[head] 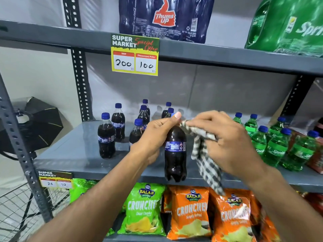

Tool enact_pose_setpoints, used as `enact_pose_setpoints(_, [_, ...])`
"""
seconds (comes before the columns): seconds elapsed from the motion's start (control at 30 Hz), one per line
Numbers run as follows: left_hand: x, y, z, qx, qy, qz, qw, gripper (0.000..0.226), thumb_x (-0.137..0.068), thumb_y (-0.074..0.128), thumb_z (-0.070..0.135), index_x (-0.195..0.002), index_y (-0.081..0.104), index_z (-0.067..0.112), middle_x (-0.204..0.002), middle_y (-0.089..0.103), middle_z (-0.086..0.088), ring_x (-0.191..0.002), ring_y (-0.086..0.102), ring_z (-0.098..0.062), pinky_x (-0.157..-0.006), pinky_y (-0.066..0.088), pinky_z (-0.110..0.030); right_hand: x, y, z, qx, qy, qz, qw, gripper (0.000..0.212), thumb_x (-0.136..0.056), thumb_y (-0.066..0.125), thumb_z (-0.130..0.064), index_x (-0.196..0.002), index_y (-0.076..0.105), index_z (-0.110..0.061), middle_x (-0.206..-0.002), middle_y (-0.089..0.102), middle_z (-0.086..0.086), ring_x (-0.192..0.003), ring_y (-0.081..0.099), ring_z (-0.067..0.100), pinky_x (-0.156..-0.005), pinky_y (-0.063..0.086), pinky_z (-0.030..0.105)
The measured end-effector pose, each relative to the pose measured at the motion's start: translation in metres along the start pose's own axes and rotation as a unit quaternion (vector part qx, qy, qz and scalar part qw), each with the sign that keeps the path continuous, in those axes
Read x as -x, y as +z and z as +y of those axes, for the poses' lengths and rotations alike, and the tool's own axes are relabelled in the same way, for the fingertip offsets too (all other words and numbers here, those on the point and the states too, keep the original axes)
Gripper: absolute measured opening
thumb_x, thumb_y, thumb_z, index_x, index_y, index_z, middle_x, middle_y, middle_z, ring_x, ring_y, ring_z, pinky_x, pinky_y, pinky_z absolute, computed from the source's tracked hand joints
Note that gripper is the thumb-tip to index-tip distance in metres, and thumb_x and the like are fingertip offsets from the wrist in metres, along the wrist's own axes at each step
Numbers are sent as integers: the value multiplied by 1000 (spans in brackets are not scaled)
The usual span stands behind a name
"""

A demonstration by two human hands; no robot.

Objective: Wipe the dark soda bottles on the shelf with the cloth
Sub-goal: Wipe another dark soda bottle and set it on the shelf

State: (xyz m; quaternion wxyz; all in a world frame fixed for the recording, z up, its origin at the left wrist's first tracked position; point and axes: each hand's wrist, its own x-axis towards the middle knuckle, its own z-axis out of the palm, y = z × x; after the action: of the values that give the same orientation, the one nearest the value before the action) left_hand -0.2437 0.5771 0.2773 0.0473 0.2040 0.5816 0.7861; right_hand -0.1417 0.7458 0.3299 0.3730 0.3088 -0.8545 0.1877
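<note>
Here the grey shelf [73, 147] carries a cluster of dark soda bottles [111, 130] at its left and back. One dark bottle [175, 154] is lifted clear at the shelf's front edge, its long axis upright. The left hand [155, 135] grips its neck. The right hand [225, 135], just beside the shoulder, clutches the checked cloth [204, 154], nearer for wiping downward along the body.

Green Sprite bottles [277, 147] stood at the right, chip bags [190, 212] sat on the near lower shelf, and a yellow price tag [135, 55] hung up top.
</note>
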Motion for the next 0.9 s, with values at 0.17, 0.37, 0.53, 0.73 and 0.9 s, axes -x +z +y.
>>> enact_pose_setpoints(0.17, [7,12,8,46,-7,-18,999,44,-89,72,47,-95,76,4,-82,74,-12,-77,67,-24,-76,54,-37,-7,18,4,-7,5,6,1000,53,-70,60,14,-112,75,-15,-107,70,-1,-96,59,23,-89,45,23])
enact_pose_setpoints(0.37, [7,9,14,133,5,13,991,38,-88,70,42,-90,73,4,-94,77,-18,-84,75,-24,-79,61,-36,23,29,-10,32,-83,-44,995,50,-74,41,4,-111,72,-11,-113,69,-1,-94,56,28,-87,50,34])
enact_pose_setpoints(0.53, [5,1,12,173,21,-1,985,39,-86,64,50,-87,72,12,-107,79,-15,-109,73,-25,-92,60,-44,63,39,-24,23,-116,-132,984,48,-76,53,9,-115,67,-15,-119,65,-5,-96,53,24,-84,51,34])
enact_pose_setpoints(0.73, [11,4,15,199,8,-52,979,40,-91,58,50,-84,70,13,-127,72,-21,-122,68,-27,-94,59,-43,61,21,-31,-41,-102,-131,985,56,-67,50,14,-113,70,-12,-114,67,-3,-96,56,22,-85,49,28])
enact_pose_setpoints(0.9, [20,17,19,252,-32,-121,960,42,-94,59,51,-94,65,9,-103,77,-15,-94,74,-24,-78,61,-35,10,-3,-29,12,-63,45,997,49,-73,50,11,-111,73,-9,-108,69,4,-96,60,29,-86,49,34])
